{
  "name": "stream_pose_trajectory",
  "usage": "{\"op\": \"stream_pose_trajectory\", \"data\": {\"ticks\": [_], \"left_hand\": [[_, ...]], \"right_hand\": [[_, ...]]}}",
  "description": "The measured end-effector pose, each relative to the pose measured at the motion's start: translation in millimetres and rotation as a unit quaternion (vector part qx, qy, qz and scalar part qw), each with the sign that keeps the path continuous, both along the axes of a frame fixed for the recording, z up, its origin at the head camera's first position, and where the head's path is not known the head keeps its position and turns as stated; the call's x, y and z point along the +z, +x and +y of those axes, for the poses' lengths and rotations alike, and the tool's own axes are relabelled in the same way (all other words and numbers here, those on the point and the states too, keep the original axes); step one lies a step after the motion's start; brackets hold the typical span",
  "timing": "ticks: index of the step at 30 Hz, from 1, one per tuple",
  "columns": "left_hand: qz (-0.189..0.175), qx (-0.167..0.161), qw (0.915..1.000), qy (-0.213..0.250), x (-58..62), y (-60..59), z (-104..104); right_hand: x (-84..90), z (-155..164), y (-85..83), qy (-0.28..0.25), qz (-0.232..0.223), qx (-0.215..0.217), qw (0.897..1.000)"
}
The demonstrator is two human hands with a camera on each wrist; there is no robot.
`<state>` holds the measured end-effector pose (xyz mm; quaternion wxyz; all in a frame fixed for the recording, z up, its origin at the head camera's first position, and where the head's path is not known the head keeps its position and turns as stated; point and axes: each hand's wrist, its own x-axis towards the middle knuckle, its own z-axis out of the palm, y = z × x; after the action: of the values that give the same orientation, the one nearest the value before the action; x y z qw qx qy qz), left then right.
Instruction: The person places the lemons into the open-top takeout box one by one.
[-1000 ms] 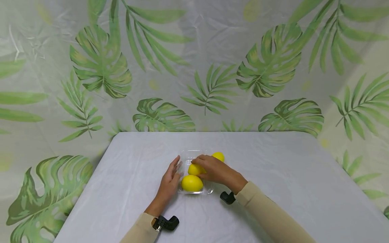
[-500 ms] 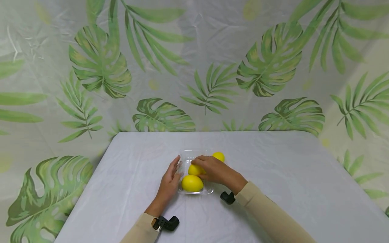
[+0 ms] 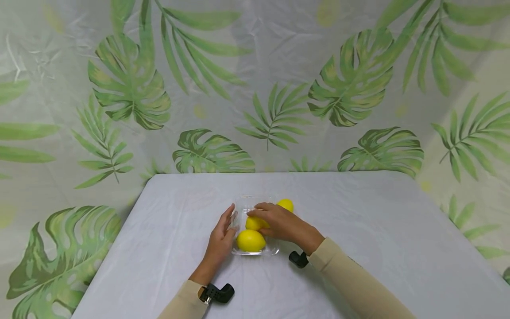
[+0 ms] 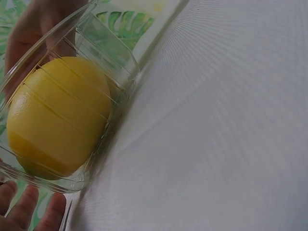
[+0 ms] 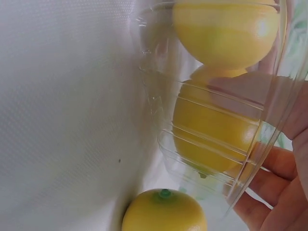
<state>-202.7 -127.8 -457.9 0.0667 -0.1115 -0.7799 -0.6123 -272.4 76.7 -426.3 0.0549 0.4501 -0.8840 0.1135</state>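
A clear plastic tray point(image 3: 245, 202) lies on the table and holds two yellow lemons. The nearer lemon point(image 3: 251, 240) fills the tray's front end point(image 4: 57, 115). My right hand point(image 3: 260, 212) reaches over the tray, its fingers curled on the middle lemon point(image 3: 253, 223); in the right wrist view that lemon point(image 5: 211, 130) shows through the tray wall point(image 5: 154, 96). My left hand point(image 3: 230, 220) lies with straight fingers against the tray's left side. A third lemon point(image 3: 286, 204) rests on the table just outside the tray's far right corner point(image 5: 163, 211).
The table is covered in a pale grey cloth point(image 3: 358, 221), with a leaf-print curtain point(image 3: 255, 88) hanging behind and at both sides. Bare cloth lies all around the tray.
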Motion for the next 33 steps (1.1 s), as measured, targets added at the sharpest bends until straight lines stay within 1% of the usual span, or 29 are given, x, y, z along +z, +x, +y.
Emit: {"op": "stream_pose_trajectory", "data": {"ticks": [7, 15, 23, 30, 33], "left_hand": [[0.007, -0.004, 0.9999, 0.009, -2.3, -1.5, -0.8], [0.019, -0.003, 0.9998, 0.01, -5.8, -2.9, -1.6], [0.026, -0.003, 0.9996, 0.01, -5.9, -3.0, -1.4], [0.021, 0.007, 0.9997, 0.012, -6.3, -3.2, -0.7], [0.022, 0.005, 0.9997, 0.009, -5.7, -3.1, -1.3]], "right_hand": [[0.1, 0.3, -1.0, 0.002, 0.018, 0.01, 1.0], [0.1, 0.9, -0.3, 0.003, 0.02, 0.012, 1.0], [0.1, 2.1, 1.2, -0.003, 0.022, 0.01, 1.0], [0.2, 5.7, 2.1, -0.017, 0.021, 0.013, 1.0], [0.8, 7.9, 2.4, -0.025, 0.022, 0.012, 0.999]]}}
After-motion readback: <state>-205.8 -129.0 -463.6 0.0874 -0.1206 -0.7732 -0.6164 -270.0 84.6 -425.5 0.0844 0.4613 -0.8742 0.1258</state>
